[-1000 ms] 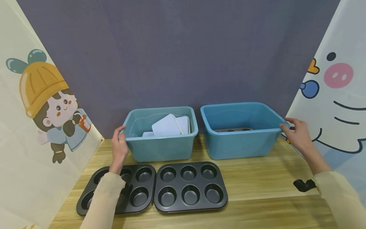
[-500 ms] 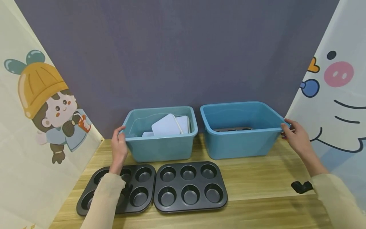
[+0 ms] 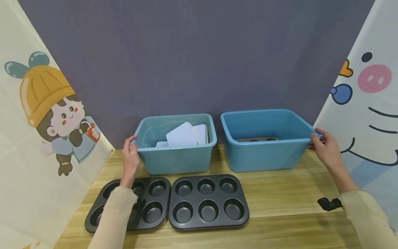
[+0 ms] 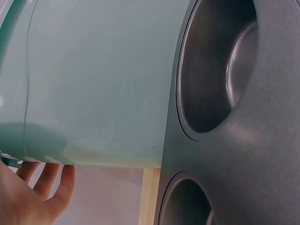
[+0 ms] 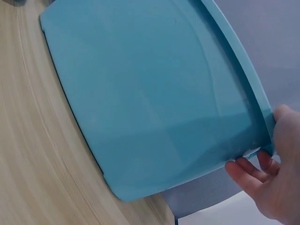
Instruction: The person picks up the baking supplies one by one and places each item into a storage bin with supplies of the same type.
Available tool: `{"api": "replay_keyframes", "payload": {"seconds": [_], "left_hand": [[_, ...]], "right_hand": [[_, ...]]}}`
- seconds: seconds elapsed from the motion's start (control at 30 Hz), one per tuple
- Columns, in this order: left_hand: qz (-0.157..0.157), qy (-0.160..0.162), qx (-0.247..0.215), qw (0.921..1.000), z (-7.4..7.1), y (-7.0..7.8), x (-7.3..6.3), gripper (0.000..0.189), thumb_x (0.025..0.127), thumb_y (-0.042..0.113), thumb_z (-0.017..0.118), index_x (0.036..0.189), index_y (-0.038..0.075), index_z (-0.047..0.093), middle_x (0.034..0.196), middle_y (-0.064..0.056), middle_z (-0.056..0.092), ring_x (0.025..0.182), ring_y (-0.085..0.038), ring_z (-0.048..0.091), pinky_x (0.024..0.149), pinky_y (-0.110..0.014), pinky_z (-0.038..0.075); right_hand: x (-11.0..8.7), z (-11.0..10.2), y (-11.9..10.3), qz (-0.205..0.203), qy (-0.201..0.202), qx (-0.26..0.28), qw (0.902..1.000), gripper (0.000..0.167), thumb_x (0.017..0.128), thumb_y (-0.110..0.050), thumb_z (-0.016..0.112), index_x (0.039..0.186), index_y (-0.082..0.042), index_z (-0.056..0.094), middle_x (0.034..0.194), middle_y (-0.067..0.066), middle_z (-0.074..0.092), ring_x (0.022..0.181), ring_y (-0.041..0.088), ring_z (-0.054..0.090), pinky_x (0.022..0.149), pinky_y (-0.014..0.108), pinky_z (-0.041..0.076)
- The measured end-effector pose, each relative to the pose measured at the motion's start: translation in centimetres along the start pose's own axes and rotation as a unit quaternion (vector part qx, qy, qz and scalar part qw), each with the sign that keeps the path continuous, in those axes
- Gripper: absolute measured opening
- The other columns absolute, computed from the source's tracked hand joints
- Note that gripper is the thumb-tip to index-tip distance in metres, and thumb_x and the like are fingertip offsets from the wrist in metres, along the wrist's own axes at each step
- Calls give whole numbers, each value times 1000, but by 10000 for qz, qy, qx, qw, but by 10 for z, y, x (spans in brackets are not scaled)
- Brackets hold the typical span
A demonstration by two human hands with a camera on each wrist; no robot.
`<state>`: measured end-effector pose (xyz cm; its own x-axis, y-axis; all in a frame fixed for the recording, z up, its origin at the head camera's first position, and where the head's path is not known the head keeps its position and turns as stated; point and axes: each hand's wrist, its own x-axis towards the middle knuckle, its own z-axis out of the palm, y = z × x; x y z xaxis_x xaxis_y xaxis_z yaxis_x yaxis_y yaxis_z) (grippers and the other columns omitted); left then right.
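My left hand [image 3: 130,160] holds the front left corner of a pale teal plastic bin [image 3: 174,162] at its rim. In the left wrist view, the fingers [image 4: 63,190] curl against the bin's side. White flat-sided containers [image 3: 180,135] lie inside that bin, one of them tilted. At the right, my right hand [image 3: 329,150] grips the front right corner of a blue plastic bin [image 3: 264,157]; the right wrist view shows the thumb at the rim and fingers [image 5: 243,176] under it. Low in the blue bin, part of a dark muffin pan [image 3: 258,139] shows.
Two dark muffin pans stand side by side before the bins: a left pan [image 3: 157,221], partly covered by my left forearm, and a right pan [image 3: 208,202]. All rest on a wooden table [image 3: 280,193]. Behind rises a grey panel [image 3: 199,58]; printed cartoon walls flank both sides.
The head view has shifted slightly. Both hands stay at the same bin corners, with the right hand's fingers slightly adjusted. The bins and pans keep their places.
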<state>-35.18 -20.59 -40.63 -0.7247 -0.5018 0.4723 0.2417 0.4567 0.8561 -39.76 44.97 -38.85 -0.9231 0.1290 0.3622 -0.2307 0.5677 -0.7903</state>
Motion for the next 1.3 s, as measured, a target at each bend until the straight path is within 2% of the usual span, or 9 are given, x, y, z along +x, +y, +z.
{"api": "replay_keyframes", "payload": {"seconds": [0.1,0.23,0.4,0.5,0.63,0.77,0.93,1.07,1.3], "left_hand": [[-15,9,16,10000,1,1,0,41,103,19,31,134,8,55,140,-15,54,94,-25,44,88,-36,33],[-74,-95,-10,9999,-1,1,1,41,103,19,32,136,8,55,144,-15,52,102,-25,45,93,-38,33],[-272,-485,-10,9985,-6,6,4,44,104,22,33,142,11,50,146,-14,48,102,-26,46,88,-34,35],[-420,-784,34,9960,-10,10,5,48,106,31,33,151,16,41,152,-15,42,113,-30,48,91,-39,40],[-566,-1058,-9,9928,-17,12,2,58,106,43,32,158,18,26,160,-17,28,139,-35,36,107,-52,36],[-625,-1160,1,9913,-22,9,-5,62,106,48,29,158,16,21,160,-18,27,136,-34,38,102,-49,38],[-498,-894,263,9944,-27,5,-13,59,106,49,31,153,13,32,152,-14,35,117,-26,45,88,-32,40],[-354,-545,421,9970,-30,5,-21,54,106,44,37,144,7,42,143,-15,40,110,-22,46,86,-30,37],[-87,-298,601,9977,-34,8,-33,38,105,37,43,115,1,51,103,-10,53,90,-12,51,80,-23,38]], "right_hand": [[0,-1,1,136,-12,90,9999,69,104,-38,41,155,5,21,105,13,48,74,-14,57,64,10,52],[1,-1,2,248,-19,284,9993,70,104,-39,44,155,2,22,99,8,45,76,-13,58,65,12,53],[-1,-2,3,313,28,594,9977,68,103,-38,46,156,-2,24,96,4,39,78,-11,59,65,13,54],[-3,-1,3,324,99,652,9973,66,103,-38,45,157,-5,25,95,3,39,79,-11,58,65,13,54],[-5,4,6,210,127,682,9974,63,104,-39,42,158,-11,24,95,0,46,79,-6,57,64,15,54],[-7,9,11,64,220,661,9975,60,106,-39,37,158,-13,22,91,-7,54,76,2,58,62,19,53],[-8,12,14,32,369,564,9977,60,107,-41,33,159,-14,20,87,-7,55,71,5,58,60,21,52],[-11,14,16,122,463,481,9977,60,106,-44,31,159,-17,20,87,-3,54,68,4,57,60,21,51],[-11,17,18,155,497,621,9967,58,106,-45,31,158,-22,21,92,1,52,73,11,59,62,22,51]]}}
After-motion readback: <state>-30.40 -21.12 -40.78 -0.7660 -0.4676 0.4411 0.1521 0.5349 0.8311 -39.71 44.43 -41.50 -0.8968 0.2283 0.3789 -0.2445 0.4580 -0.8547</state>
